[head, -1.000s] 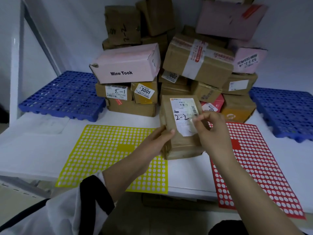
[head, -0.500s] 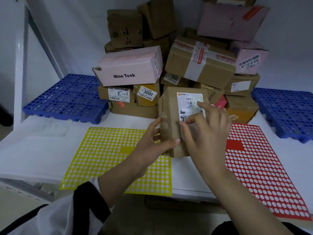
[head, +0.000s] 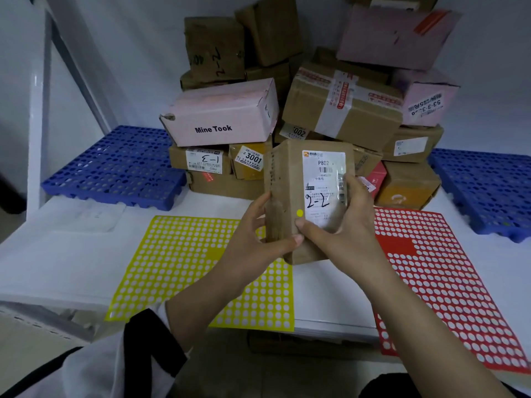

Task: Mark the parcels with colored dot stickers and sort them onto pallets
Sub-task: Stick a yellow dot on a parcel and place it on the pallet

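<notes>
**Freshly dotted, brown parcel (head: 287, 179) sits in a two-handed hold**

Both hands clasp the small box upright near the table's (head: 57, 254) front edge, over the white strip between the yellow sticker sheet (head: 184, 268) and the red sticker sheet (head: 431, 268). Whether its base touches the table cannot be told. The left hand (head: 258, 239) curls round the left side, thumb on the front face. The right hand (head: 342, 222) wraps the right side, thumb laid across the lower front just below a yellow dot (head: 299, 213). That dot sits beside the white label (head: 323, 185), which is hand-marked "2-2".

The box appears light, given how easily the fingers carry it. Its creased, scuffed cardboard looks stiff but worn, so a hard squeeze could dent it. The glossy label may be slick, which makes the bare cardboard sides the surer purchase.

Behind it, a pile of parcels (head: 344, 110) rises against the wall. A left blue pallet (head: 115, 168) and a right blue pallet (head: 482, 191) lie at the table's far corners.
</notes>
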